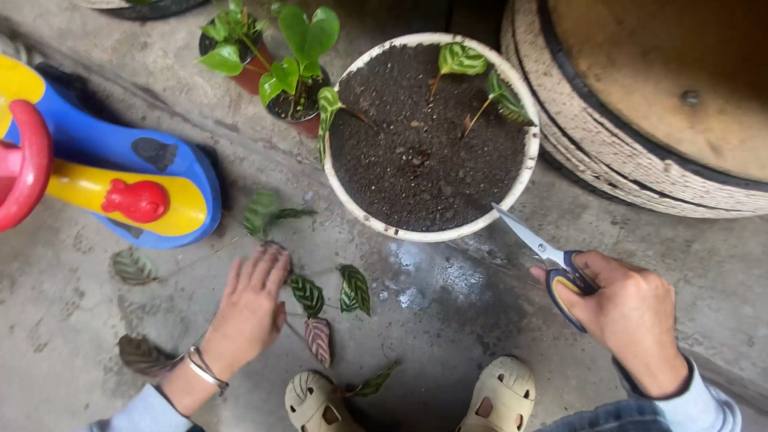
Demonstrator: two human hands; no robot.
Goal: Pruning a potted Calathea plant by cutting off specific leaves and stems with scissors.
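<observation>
While gritty soil fills the round white pot (524, 172), the right hand (632, 316) grips scissors (544, 256).

A home yard or patio: bare concrete floor (448, 320), a white pot of soil (416, 160), small potted plants (296, 80), and a child's plastic ride-on toy (112, 168) nearby

Pale blue long sleeves are worn on both arms, seen at the lower left and lower right of the frame. A thin metal bracelet (206, 369) is worn at the wrist of the left hand (250, 308). The right hand (632, 316) is bare. Cream perforated clogs (502, 395) are worn on both feet, and blue denim is seen at the bottom edge.
</observation>
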